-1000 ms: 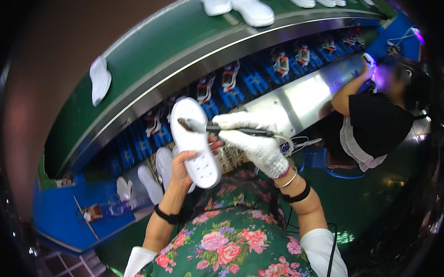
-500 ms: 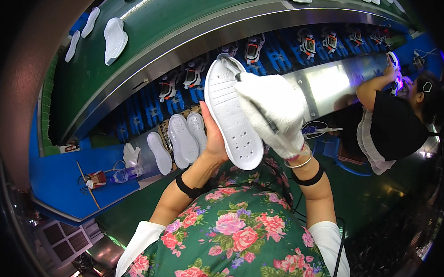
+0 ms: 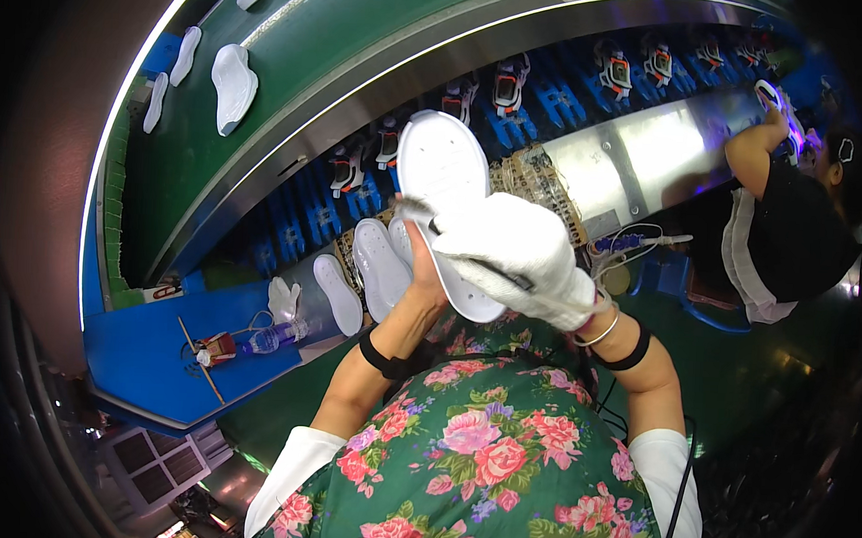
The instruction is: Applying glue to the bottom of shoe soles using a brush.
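Observation:
A white shoe sole (image 3: pixel 443 159) with small holes is held up before me, its long side running from upper left to lower right. My bare left hand (image 3: pixel 425 274) grips it from beneath along its left edge. Across its middle lies my right hand (image 3: pixel 523 259), in a white knit glove, closed round a brush (image 3: pixel 415 210) with a thin dark handle. The bristles are at the sole's left edge, and the glove hides part of its lower half. Several more white soles (image 3: pixel 381 267) lie side by side on the ledge just left of my left hand.
Ahead runs a green conveyor belt (image 3: pixel 295 80) carrying white soles, above a row of blue racks holding shoe parts. On the left, a blue table (image 3: pixel 148 358) bears a plastic bottle (image 3: pixel 272 338), a white glove (image 3: pixel 283 301) and a stick. A person (image 3: pixel 788 232) in black works at the right.
My right hand has swept the brush from the sole's top end down to the left edge near its middle. The surroundings have shifted slightly right in view.

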### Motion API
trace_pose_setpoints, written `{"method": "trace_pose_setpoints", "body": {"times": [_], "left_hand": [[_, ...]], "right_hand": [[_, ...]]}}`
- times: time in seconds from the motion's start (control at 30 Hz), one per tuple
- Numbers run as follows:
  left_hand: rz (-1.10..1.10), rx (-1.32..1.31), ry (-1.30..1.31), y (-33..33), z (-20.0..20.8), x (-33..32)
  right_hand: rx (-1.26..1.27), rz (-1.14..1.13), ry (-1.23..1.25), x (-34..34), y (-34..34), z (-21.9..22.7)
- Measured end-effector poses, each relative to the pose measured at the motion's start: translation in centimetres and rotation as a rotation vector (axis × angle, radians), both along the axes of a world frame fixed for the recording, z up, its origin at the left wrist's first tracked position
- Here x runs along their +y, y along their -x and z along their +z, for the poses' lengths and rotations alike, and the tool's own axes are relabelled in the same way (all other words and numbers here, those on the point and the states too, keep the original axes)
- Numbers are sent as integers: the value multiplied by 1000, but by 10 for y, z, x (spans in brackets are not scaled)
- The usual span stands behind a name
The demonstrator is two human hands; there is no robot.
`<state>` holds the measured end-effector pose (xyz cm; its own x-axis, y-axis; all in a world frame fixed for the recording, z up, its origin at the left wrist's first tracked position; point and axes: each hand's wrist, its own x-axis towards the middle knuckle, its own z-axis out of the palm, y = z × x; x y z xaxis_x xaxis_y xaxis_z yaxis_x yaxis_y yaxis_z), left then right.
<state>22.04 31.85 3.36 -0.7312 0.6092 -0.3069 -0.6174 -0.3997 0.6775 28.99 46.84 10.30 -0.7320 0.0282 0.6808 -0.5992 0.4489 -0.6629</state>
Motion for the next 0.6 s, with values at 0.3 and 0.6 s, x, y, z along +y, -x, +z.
{"method": "trace_pose_setpoints", "body": {"times": [0.3, 0.6], "left_hand": [[54, -146, -18, 16, 5, -4], [-131, -34, -276, 39, 0, -8]], "right_hand": [[135, -35, -142, -1, 0, -17], [130, -1, -171, 4, -2, -29]]}}
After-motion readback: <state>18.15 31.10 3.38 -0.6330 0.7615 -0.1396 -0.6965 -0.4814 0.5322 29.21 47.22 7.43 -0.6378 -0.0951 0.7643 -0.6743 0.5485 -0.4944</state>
